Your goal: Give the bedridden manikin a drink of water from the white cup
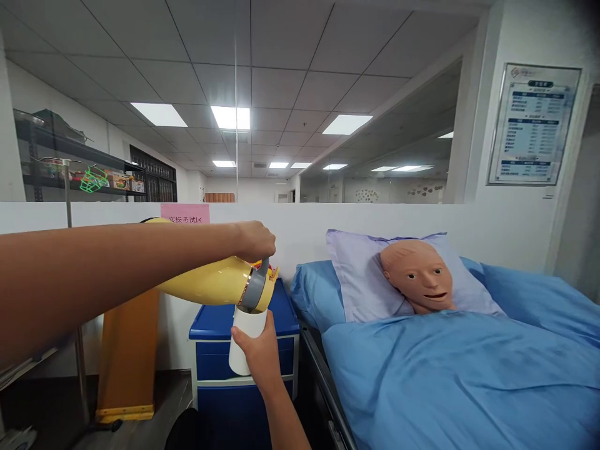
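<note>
My left hand (255, 240) is closed round the handle of a yellow thermos jug (206, 282). The jug is tipped almost flat, and its grey spout touches the rim of a white cup (244, 340). My right hand (260, 353) grips that cup from its right side and holds it upright just under the spout. Both are held in the air in front of a blue bedside cabinet (220, 315).
A bed with blue sheets (459, 375) fills the right half, with a training manikin's head (417, 275) on a lilac pillow (356, 275). An orange-yellow stand (126, 350) is left of the cabinet. A white partition wall (300, 219) runs behind, with shelves (70, 169) at far left.
</note>
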Motion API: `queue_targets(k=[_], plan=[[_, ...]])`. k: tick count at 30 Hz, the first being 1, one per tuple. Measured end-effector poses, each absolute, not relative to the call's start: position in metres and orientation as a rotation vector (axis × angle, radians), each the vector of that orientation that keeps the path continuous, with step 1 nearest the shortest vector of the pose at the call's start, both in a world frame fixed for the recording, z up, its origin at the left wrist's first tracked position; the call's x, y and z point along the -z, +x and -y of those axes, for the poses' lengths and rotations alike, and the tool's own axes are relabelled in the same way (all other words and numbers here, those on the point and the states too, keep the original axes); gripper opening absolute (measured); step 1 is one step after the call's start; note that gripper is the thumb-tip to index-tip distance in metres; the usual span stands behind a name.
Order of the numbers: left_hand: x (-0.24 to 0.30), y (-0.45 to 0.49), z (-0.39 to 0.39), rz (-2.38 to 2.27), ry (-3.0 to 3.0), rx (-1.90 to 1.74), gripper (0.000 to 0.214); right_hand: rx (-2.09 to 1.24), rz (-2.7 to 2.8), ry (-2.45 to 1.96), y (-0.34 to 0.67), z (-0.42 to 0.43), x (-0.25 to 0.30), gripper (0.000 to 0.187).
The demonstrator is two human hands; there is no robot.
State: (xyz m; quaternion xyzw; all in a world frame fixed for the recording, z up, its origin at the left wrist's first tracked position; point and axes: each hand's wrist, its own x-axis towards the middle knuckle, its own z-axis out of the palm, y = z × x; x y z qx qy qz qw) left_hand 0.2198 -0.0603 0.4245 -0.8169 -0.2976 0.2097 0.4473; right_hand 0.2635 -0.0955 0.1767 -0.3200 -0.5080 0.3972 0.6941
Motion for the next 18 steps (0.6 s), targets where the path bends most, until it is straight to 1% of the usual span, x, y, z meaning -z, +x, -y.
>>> queue_targets(k=[13,18], plan=[[-0.425,0.222,0.056,0.747,-2.064,-0.452,0.021,-0.889,1.107,-0.709,0.267,0.097,-0.179,0.047],[-0.418,0.217,0.052,0.818,-2.117,-0.327,0.012,-0.912,1.141,-0.720,0.267,0.093,-0.174,0.046]])
